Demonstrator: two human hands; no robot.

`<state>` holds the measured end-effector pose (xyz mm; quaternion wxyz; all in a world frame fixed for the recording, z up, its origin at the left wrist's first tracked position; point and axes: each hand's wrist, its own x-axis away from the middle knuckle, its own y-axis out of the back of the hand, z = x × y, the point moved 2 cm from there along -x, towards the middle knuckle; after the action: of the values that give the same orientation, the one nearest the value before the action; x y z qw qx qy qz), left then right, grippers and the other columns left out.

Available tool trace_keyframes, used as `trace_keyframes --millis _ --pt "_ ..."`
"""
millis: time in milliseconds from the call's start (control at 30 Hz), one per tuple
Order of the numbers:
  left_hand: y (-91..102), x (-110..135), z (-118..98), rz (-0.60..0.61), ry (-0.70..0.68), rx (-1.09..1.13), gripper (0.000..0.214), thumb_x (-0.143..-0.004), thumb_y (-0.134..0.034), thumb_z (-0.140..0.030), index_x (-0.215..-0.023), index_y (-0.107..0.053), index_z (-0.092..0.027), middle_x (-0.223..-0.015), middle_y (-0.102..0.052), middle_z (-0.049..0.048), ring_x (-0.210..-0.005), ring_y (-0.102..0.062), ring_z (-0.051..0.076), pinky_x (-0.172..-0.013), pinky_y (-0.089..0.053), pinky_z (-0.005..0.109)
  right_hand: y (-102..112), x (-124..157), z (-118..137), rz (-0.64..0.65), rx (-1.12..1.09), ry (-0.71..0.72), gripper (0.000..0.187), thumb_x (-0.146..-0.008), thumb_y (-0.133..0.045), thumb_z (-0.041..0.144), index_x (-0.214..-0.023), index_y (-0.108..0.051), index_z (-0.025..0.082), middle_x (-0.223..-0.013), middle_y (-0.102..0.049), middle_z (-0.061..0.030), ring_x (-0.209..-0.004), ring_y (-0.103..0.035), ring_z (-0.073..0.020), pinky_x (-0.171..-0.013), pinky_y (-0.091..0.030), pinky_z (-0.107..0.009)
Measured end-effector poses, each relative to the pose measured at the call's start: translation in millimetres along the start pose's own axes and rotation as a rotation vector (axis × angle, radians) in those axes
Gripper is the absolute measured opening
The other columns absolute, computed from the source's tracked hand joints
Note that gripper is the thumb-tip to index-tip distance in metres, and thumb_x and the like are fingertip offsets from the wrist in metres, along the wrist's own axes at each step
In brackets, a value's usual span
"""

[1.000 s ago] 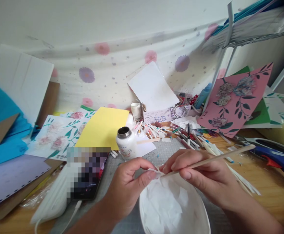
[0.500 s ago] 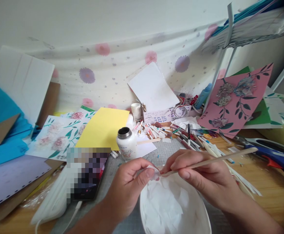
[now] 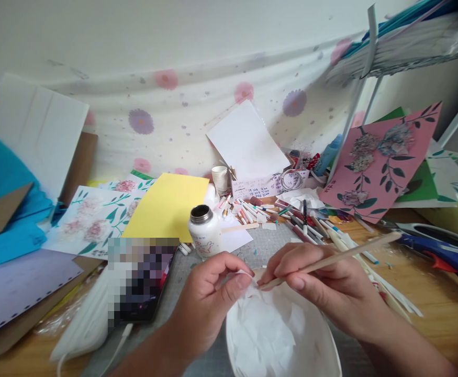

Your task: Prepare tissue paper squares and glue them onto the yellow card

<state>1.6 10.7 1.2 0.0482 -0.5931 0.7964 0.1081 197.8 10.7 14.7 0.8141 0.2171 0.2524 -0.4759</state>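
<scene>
Gripped between thumb and fingers of the right hand (image 3: 326,285): a stick (image 3: 344,255), slanting lengthwise from a tip beside the left fingertips, up and rightward past the right knuckles. Pinched between thumb and forefinger of the left hand (image 3: 207,301): a white scrap (image 3: 253,278), just left of that tip; touching or barely apart, impossible to tell. Nearer to the tip, the right fingertips; nearer to the scrap, the left. Below both sets of fingertips, a white bowl (image 3: 334,348), with loose paper (image 3: 268,324) inside. Pale, slim, straight and wooden in look, for the stick; thin, soft-edged and partly hidden by the thumb, for the scrap. Beyond the left fingers, an open jar (image 3: 208,238).
</scene>
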Motion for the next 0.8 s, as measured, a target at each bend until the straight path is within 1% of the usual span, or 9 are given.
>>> trace_keyframes --millis 267,433,667,800 --pt "-1.0 1.4 -1.6 -0.003 0.039 0.038 0.021 -0.086 -0.067 -0.037 -0.076 -0.065 -0.019 -0.065 -0.059 -0.002 -0.061 -0.051 0.012 -0.057 -0.041 0.02 -0.5 -1.0 0.3 -0.001 -0.008 -0.001 0.014 -0.098 -0.059 0.022 -0.103 -0.073 0.021 -0.092 -0.077 -0.0088 -0.09 -0.072 -0.0208 -0.079 -0.059 -0.034" --pt "-1.3 0.5 -2.4 -0.001 0.038 0.029 0.024 -0.085 -0.067 -0.039 -0.073 -0.064 -0.018 -0.063 -0.056 -0.0024 -0.059 -0.049 0.012 -0.056 -0.04 0.02 0.4 -1.8 2.4 -0.008 0.042 0.011 0.014 -0.098 -0.059 0.024 -0.101 -0.073 0.021 -0.091 -0.077 -0.0088 -0.087 -0.072 -0.0209 -0.076 -0.059 -0.033" --pt "-1.5 -0.3 -2.2 0.014 0.044 0.026 0.025 -0.086 -0.065 -0.04 -0.074 -0.062 -0.019 -0.064 -0.057 -0.0023 -0.06 -0.05 0.013 -0.059 -0.042 0.021 1.5 -3.0 3.8 -0.021 0.061 0.004 0.015 -0.097 -0.06 0.026 -0.101 -0.074 0.021 -0.091 -0.077 -0.009 -0.088 -0.073 -0.0213 -0.076 -0.059 -0.033" --pt "-1.2 1.3 -0.3 0.008 0.029 -0.013 0.03 -0.088 -0.062 -0.045 -0.074 -0.06 -0.019 -0.065 -0.055 -0.0022 -0.062 -0.048 0.013 -0.059 -0.041 0.022 0.0 -3.9 4.1 -0.008 0.078 0.002 0.015 -0.097 -0.06 0.025 -0.099 -0.075 0.019 -0.09 -0.078 -0.0095 -0.088 -0.073 -0.0206 -0.076 -0.058 -0.031"
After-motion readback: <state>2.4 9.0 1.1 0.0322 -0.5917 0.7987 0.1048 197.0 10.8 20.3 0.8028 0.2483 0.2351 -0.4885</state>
